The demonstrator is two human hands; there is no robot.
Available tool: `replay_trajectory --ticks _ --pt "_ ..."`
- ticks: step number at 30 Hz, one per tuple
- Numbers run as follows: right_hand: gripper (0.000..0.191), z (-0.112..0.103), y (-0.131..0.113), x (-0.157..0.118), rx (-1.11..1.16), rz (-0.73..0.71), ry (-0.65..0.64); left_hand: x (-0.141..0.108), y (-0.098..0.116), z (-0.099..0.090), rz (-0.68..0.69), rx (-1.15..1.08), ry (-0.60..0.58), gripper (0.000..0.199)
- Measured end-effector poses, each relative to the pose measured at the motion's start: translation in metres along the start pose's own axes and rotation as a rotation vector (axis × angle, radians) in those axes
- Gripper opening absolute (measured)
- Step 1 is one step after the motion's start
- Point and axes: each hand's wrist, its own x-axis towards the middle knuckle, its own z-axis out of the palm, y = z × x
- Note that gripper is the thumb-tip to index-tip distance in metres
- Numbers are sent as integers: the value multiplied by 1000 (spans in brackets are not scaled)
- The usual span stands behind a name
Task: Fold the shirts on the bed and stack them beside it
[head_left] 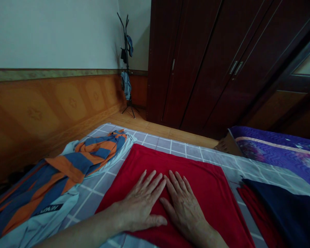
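Observation:
A red cloth garment [196,179] lies spread nearly flat on the grey checked bed sheet [93,191]. Both my hands rest palm down on its middle, side by side. The fingers of my left hand [144,199] are stretched out and point away from me. My right hand [182,206] lies flat too, its fingers close to those of the left. A few soft creases run through the fabric near its right edge. The near part of the cloth is partly covered by my hands and cut off by the frame.
Crumpled orange-and-blue striped clothing [67,168] with pale blue cloth [49,220] lies to the left. Folded dark blue cloth [286,206] sits over red cloth [260,210] at right. Beyond are a purple quilt [276,148], a dark wardrobe [193,69] and a coat rack [126,62].

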Motion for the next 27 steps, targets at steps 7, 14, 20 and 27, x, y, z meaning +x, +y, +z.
replay_trajectory --ticks 7,14,20,27 --pt "59 3 0 0 0 8 15 -6 -58 -10 -211 116 111 81" --pt "59 4 0 0 -9 10 32 7 -61 -18 -305 195 210 67" --pt "59 4 0 1 -35 -3 45 23 -46 -16 -223 173 156 69" --pt "59 4 0 -1 -22 -2 61 37 -65 -24 -295 219 181 70"
